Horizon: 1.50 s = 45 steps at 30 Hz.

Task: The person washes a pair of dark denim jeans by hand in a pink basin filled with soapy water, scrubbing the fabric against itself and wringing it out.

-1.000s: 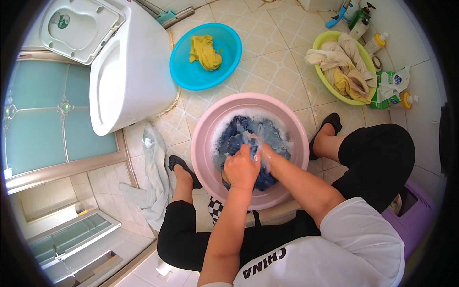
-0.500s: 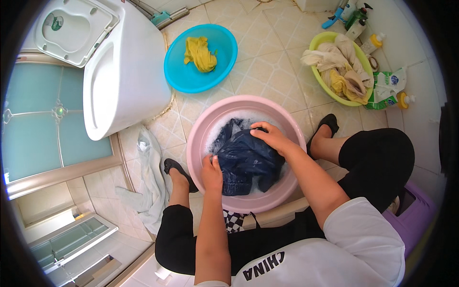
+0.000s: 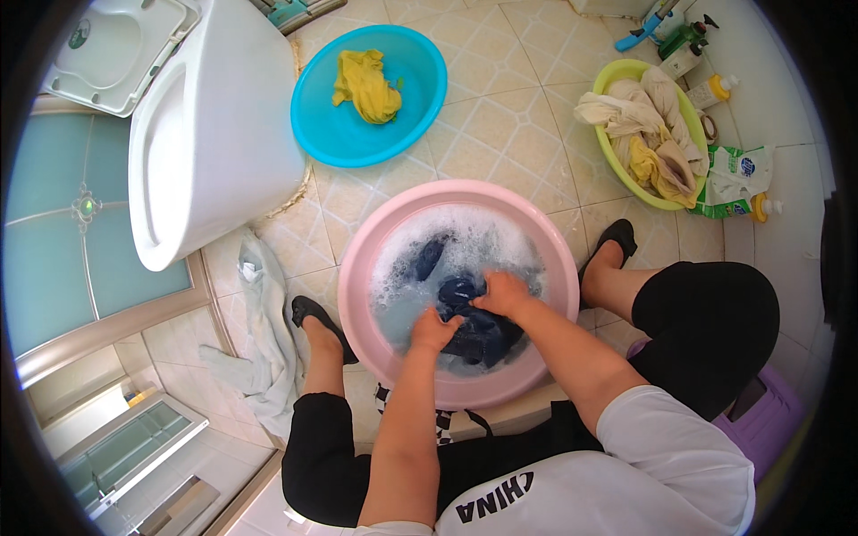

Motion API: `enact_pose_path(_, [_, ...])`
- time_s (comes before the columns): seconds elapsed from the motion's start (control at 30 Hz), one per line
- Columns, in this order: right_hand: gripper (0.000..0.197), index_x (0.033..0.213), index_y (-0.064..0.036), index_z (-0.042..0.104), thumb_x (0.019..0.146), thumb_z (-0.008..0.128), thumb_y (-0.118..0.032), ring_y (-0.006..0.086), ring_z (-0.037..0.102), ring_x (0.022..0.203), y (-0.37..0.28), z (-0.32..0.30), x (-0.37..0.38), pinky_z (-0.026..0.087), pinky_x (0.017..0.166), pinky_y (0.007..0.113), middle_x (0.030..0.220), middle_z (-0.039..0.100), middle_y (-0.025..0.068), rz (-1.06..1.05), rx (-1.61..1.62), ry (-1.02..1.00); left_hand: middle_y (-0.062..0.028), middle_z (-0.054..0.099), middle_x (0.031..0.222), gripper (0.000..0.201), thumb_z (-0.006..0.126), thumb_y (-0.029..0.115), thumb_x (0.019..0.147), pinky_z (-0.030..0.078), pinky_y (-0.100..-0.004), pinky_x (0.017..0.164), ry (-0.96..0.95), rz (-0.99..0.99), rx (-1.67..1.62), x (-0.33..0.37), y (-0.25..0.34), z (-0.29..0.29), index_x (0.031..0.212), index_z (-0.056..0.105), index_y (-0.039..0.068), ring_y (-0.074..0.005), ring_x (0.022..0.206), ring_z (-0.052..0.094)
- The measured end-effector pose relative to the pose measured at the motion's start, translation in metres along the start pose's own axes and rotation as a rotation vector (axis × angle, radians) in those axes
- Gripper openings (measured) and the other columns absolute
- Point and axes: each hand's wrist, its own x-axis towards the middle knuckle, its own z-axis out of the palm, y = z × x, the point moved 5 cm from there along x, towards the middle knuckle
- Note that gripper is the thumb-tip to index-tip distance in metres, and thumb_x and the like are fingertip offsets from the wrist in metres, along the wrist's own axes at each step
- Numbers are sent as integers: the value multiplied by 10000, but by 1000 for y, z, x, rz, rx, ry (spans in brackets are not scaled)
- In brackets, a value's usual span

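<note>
Two bare forearms [image 3: 572, 348] of ours run forward from a white shirt [image 3: 599, 491], between bent knees in black trousers [image 3: 706, 313], and slant in toward each other. Our left hand [image 3: 433, 331] and right hand [image 3: 503, 293] dip low, just apart, thumbs pointing inward over a dark blue garment [image 3: 487, 339]. Most of our fingers are lost in cloth and cloudy water, so we cannot tell whether either hand is clamped on the fabric. The garment lies half sunk between and just below our hands, its lower outline blurred; a separate dark patch [image 3: 431, 257] shows through white foam [image 3: 487, 223], and we cannot tell whether it belongs to the same piece. All this sits inside a pink basin [image 3: 354, 290]. Left of it, a pale grey garment [image 3: 268, 348] lies on the floor. Farther off stand a lime-green tub [image 3: 655, 198] of pale clothes [image 3: 657, 107] and a blue basin [image 3: 366, 150] with a yellow cloth [image 3: 368, 87], beside a white toilet [image 3: 232, 134] cut off at the top.
</note>
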Motion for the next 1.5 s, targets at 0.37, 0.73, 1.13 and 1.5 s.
enact_pose_path(0.37, [571,1220,-121,505,801,497,-510,220,558,1026,-3,14,2,420,922,372,1132,575,102,239,1777,-397,-154,571,1108,686,609,70,641,415,-319,902,387,381,-510,-68,85,-56,1292,394,89,-257,1016,561])
enact_pose_path(0.73, [465,1139,-1,523,870,508,-380,266,586,957,-55,28,4,458,878,391,1086,586,153,-201,2016,-826,-142,638,755,417,740,365,648,475,-401,599,755,547,37,-143,135,-84,914,566,95,-346,647,602])
enact_pose_path(1.13, [399,965,42,601,794,589,-318,177,580,781,-69,-20,-56,462,714,309,909,618,130,-29,1286,-1,-190,618,695,326,514,366,816,474,-477,635,807,209,9,-104,76,-105,881,623,66,-393,670,600])
enact_pose_path(1.5, [304,926,-65,607,657,717,-155,271,598,874,-80,-94,-76,454,786,324,884,629,135,-606,399,299,-177,572,1057,465,555,92,756,403,-368,875,149,366,-604,-94,9,-81,1202,447,15,-314,998,540])
